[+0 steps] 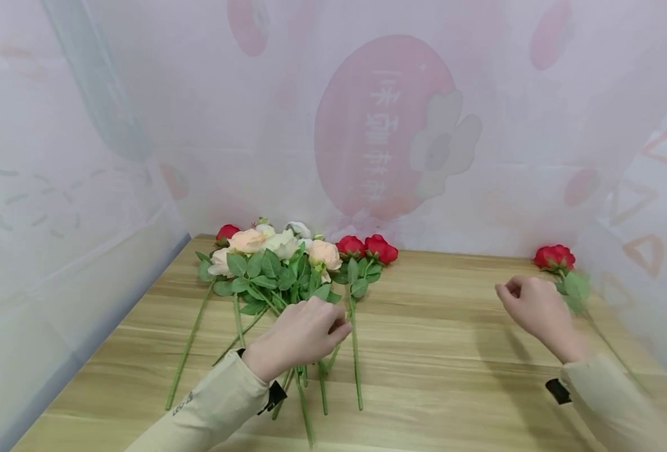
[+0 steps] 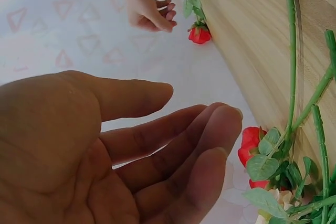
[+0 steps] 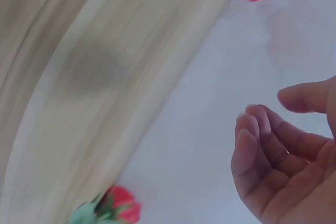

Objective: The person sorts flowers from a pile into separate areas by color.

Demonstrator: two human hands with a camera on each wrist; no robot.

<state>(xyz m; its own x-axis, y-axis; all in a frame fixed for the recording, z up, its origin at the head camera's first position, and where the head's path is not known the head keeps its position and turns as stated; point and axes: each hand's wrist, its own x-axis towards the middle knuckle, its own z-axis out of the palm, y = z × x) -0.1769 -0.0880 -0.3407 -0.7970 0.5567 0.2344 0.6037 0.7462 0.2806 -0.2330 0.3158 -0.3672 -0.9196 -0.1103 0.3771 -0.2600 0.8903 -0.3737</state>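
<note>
My left hand (image 1: 302, 336) hovers over the stems of a heap of artificial flowers, its fingers loosely bent and nothing in them. The left wrist view shows that palm (image 2: 68, 145) bare. In the heap are peach roses (image 1: 247, 240), a cream flower (image 1: 281, 244), and red roses (image 1: 381, 249) at its right side. My right hand (image 1: 537, 307) is raised above the table's right part, beside a single red rose (image 1: 554, 257) whose stem runs behind the forearm. Its fingers (image 3: 247, 153) curve loosely around nothing in the right wrist view.
The flowers lie on a wood-grain table (image 1: 424, 351). A pale printed curtain (image 1: 226, 125) closes off the back and both sides. Several green stems (image 1: 189, 345) point toward the table's front edge.
</note>
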